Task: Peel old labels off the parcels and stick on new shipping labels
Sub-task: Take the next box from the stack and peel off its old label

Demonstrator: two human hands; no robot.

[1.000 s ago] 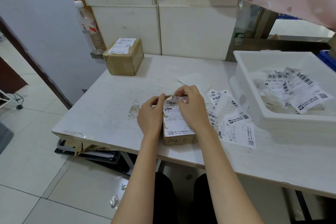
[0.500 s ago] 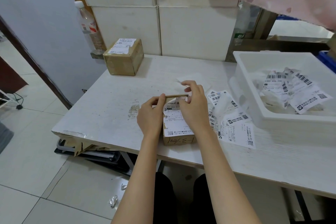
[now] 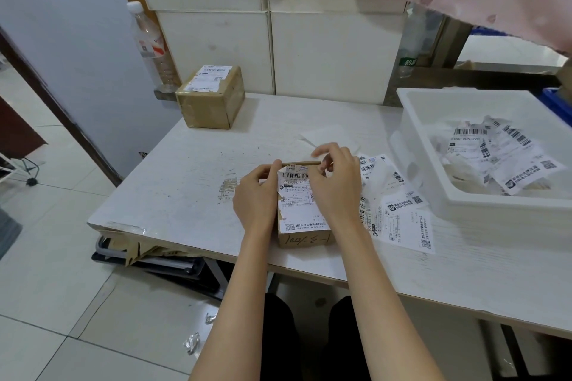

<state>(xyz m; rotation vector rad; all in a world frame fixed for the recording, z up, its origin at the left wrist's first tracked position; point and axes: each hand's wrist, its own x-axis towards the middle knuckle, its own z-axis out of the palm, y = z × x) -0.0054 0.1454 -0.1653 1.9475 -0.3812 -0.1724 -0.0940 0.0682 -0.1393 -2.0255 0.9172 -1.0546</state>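
Observation:
A small cardboard parcel (image 3: 305, 240) lies at the near edge of the white table (image 3: 185, 170), with a white shipping label (image 3: 295, 198) on its top. The label's left edge looks ragged. My left hand (image 3: 257, 195) grips the parcel's left side, thumb on the far edge. My right hand (image 3: 335, 185) covers the right part of the label, its fingers curled and pinching at the label's far right corner. A second taped parcel (image 3: 210, 102) with its own label stands at the table's back left.
Several loose labels (image 3: 399, 219) are spread on the table right of the parcel. A white plastic bin (image 3: 483, 204) holding crumpled labels stands at the right. A plastic bottle (image 3: 148, 43) stands by the wall behind the back parcel. Pink cloth hangs overhead.
My right hand's fingers shifted from the label's top middle towards its far right corner and lifted a little. My left hand and the parcel stayed put.

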